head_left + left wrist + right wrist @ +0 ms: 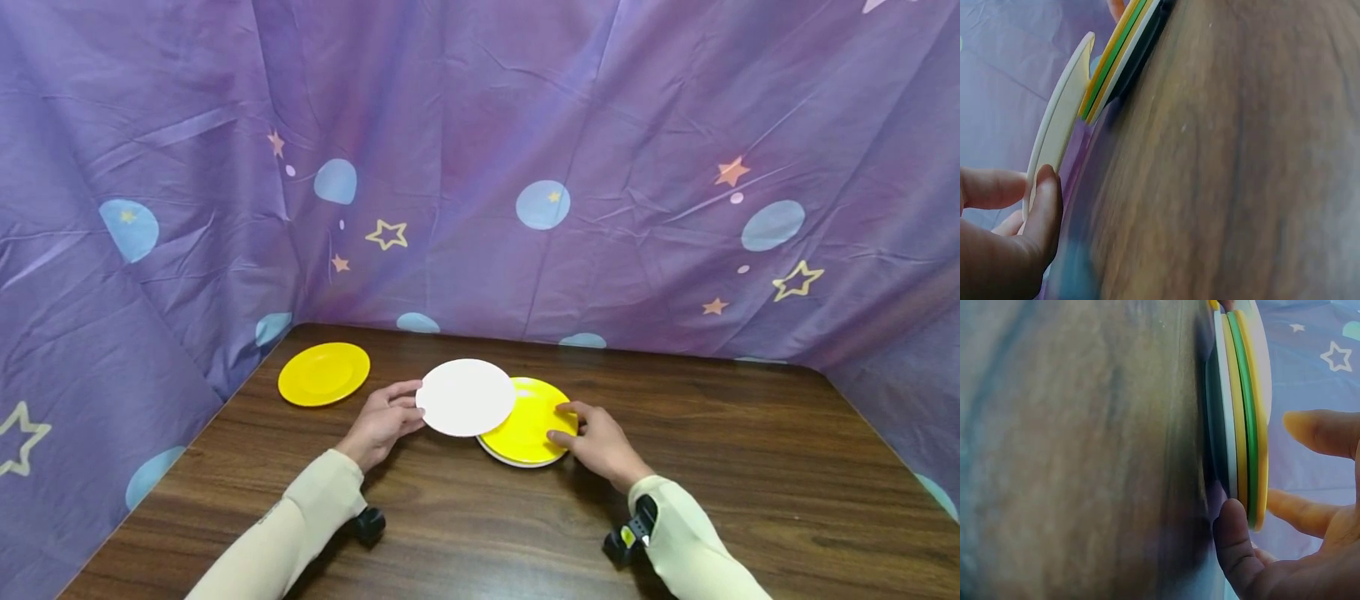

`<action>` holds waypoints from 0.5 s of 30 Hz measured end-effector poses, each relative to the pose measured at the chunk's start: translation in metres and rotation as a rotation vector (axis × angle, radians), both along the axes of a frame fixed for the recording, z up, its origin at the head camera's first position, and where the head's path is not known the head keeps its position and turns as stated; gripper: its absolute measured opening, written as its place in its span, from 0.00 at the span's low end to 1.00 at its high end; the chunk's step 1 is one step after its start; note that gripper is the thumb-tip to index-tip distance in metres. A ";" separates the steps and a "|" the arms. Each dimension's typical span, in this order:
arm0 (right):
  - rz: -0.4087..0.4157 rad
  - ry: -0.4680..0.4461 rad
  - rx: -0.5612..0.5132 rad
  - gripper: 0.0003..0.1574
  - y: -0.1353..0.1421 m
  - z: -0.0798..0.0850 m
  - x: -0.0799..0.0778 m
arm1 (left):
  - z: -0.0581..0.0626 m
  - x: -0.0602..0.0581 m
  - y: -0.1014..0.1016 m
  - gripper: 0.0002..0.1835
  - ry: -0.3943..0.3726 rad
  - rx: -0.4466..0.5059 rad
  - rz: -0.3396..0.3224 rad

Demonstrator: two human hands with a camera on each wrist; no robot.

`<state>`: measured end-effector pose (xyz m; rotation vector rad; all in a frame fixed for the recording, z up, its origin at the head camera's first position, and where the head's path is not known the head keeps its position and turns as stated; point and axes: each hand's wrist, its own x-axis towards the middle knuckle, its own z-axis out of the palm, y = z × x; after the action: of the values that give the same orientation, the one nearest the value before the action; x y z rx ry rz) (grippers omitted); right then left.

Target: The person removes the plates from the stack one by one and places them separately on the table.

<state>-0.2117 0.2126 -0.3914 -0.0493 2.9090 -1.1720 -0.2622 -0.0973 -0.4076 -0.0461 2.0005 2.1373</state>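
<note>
While a lone yellow plate (324, 374) lies at the far left of the brown wood-grain surface (450, 542), beyond and to the left of both hands, the other plates sit between them. The left hand (381, 422), its pale sleeve (300, 512) reaching in from below, pinches a white plate (463, 398) by its left edge; the left wrist view shows digits on both faces of the rim and the plate tilted, raised off the surface. This plate extends rightward from the fingers and overlaps the left part of a stack of plates (531, 429) from above; whether it touches the stack is hard to tell.

The stack lies to the right of the left hand and directly left of the right hand. Seen edge-on in the right wrist view, it runs from a yellow top plate (1262, 456) down through a green plate (1249, 444) and a second yellow plate (1238, 444) to a white bottom plate (1229, 425).

At the stack's right edge, the right hand (603, 446) holds the rim with its digits partly spread: one meets the top plate's edge, another lies along the lower rim, and a third stands clear above. Behind everything hangs a purple cloth (480, 125) printed with stars and blue shapes.
</note>
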 end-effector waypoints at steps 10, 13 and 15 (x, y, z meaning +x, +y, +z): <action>0.002 0.009 -0.020 0.31 0.000 -0.002 0.000 | 0.002 -0.005 -0.018 0.31 -0.046 -0.004 0.154; 0.003 0.007 -0.020 0.31 0.000 -0.001 0.000 | 0.003 -0.005 -0.022 0.32 -0.049 -0.006 0.176; 0.003 0.004 -0.020 0.31 0.000 -0.001 0.000 | 0.003 -0.005 -0.024 0.32 -0.045 -0.011 0.178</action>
<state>-0.2117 0.2122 -0.3921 -0.0560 2.8999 -1.2015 -0.2671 -0.1214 -0.4044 -0.2817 2.0523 2.2087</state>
